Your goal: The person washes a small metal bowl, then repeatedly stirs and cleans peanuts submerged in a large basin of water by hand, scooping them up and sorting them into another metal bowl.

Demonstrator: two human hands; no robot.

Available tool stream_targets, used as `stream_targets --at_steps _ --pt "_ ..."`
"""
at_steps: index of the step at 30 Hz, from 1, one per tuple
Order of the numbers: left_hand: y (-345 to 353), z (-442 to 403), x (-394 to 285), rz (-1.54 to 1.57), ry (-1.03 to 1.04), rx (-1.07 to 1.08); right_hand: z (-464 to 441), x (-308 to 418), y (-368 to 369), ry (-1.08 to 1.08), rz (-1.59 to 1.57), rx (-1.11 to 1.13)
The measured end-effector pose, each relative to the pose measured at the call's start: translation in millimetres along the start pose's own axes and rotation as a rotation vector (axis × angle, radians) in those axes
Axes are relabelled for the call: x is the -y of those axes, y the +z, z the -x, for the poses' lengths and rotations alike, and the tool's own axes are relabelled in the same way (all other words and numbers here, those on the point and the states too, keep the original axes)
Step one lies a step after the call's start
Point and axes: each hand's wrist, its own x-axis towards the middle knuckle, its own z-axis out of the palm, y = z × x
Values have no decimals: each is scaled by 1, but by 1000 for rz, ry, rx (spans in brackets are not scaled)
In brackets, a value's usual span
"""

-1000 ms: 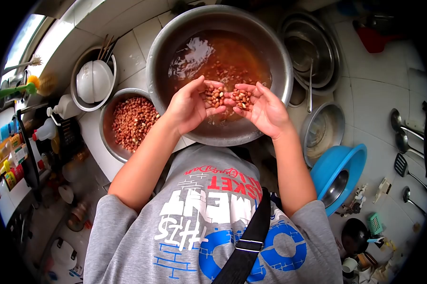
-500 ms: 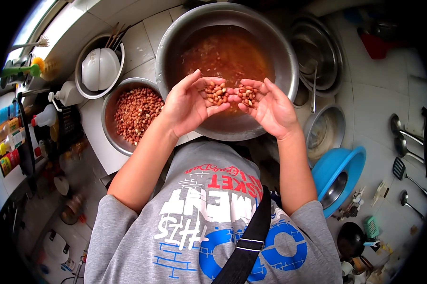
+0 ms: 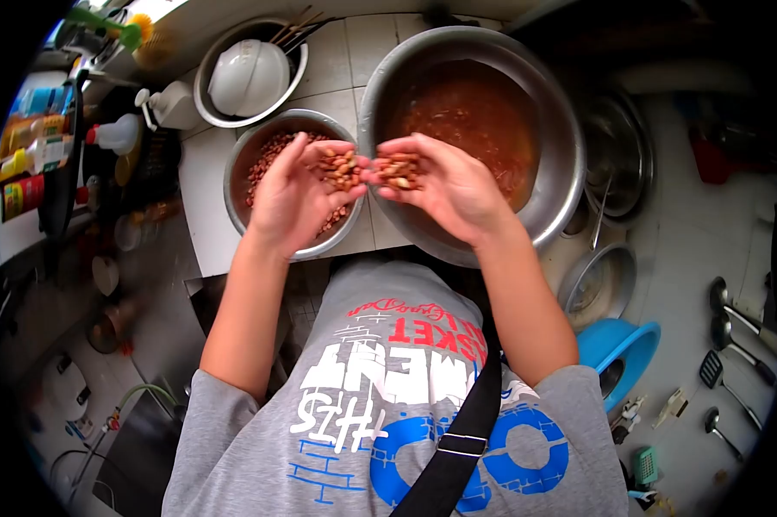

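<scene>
My left hand is cupped, palm up, above the smaller steel bowl, with a small heap of reddish peanuts in its fingers. My right hand cups more peanuts over the near left rim of the large steel basin. The fingertips of both hands almost meet. Reddish-brown water fills the bottom of the basin. Many loose peanuts lie in the smaller bowl, partly hidden by my left hand and wrist.
Behind the smaller bowl stands a metal bowl with white dishes and chopsticks. Stacked steel pans, another metal bowl and a blue basin are at right. Bottles stand at far left; ladles lie at far right.
Both hands have moved left with the peanuts, from over the large basin toward the smaller bowl. The camera view has shifted, so the containers appear farther right.
</scene>
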Motion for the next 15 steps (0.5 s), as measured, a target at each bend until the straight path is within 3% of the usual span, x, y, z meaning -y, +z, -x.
stream_targets --at_steps 1,5,9,15 --pt "-9 9 -6 -87 48 -40 -16 -9 5 21 73 109" --pt "-21 37 -29 -602 -1 -459 -53 -33 60 289 511 70" --pt "-37 49 -36 -671 -34 -537 -71 -44 82 369 683 128" --pt "-47 57 -38 -713 -7 -595 -81 -53 79 363 701 63"
